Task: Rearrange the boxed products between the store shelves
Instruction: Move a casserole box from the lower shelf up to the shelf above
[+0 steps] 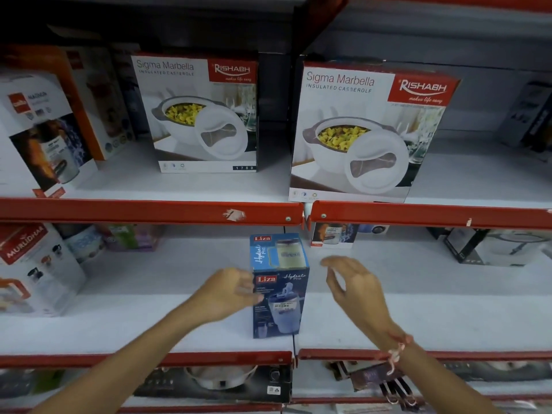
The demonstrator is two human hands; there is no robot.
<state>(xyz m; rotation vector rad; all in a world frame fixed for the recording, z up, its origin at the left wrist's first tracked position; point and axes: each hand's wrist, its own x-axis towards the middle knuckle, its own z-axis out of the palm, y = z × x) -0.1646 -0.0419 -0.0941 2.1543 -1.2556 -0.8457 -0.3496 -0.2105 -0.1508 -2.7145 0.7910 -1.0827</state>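
A tall blue Liza Hydrate Pro box (279, 285) stands upright near the front of the middle shelf (179, 324). My left hand (230, 291) is at the box's left side, fingers apart and touching or almost touching it. My right hand (355, 283) hovers a little to the right of the box, fingers spread, holding nothing. On the upper shelf stand two white Sigma Marbella casserole boxes, one in the middle (198, 113) and a nearer one to its right (370, 132).
Red shelf rails (149, 212) run across the front edges. Orange-and-white flask boxes (44, 130) stand upper left, a Murlidhaa box (33, 270) middle left, dark boxes (490, 248) middle right. Cookware boxes (215, 380) fill the lowest shelf.
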